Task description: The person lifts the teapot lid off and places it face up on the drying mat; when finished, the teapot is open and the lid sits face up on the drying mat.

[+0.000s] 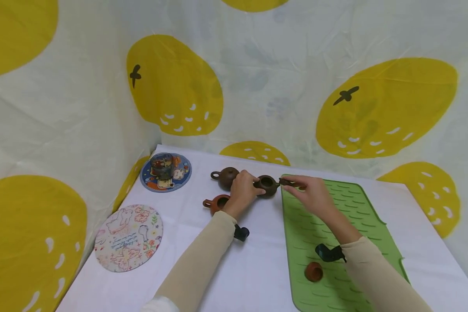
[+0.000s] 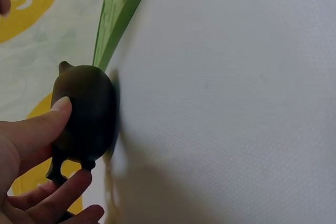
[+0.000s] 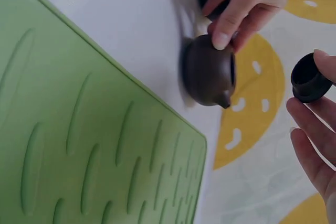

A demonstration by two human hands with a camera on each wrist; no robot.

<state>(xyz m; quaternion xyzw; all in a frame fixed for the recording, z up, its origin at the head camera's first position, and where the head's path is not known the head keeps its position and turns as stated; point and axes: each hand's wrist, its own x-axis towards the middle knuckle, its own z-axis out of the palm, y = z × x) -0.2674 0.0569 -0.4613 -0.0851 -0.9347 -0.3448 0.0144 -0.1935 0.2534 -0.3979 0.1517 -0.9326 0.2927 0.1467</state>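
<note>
The held teapot (image 3: 209, 74) is dark brown, the cup (image 1: 313, 272) reddish-brown, the mat (image 1: 359, 208) green, the backdrop (image 1: 269, 86) white with yellow fruit shapes.

A white tabletop (image 1: 253, 268) spreads before me. At its far left lies a blue patterned round mat (image 1: 184, 170), with a pale round mat (image 1: 128, 238) nearer me. Mid-table stand a lidded dark teapot (image 1: 227, 177), a reddish teapot (image 1: 214, 208) and the open dark teapot (image 1: 268, 191) I'm holding; a ridged green mat (image 1: 304, 234) covers the right.
</note>
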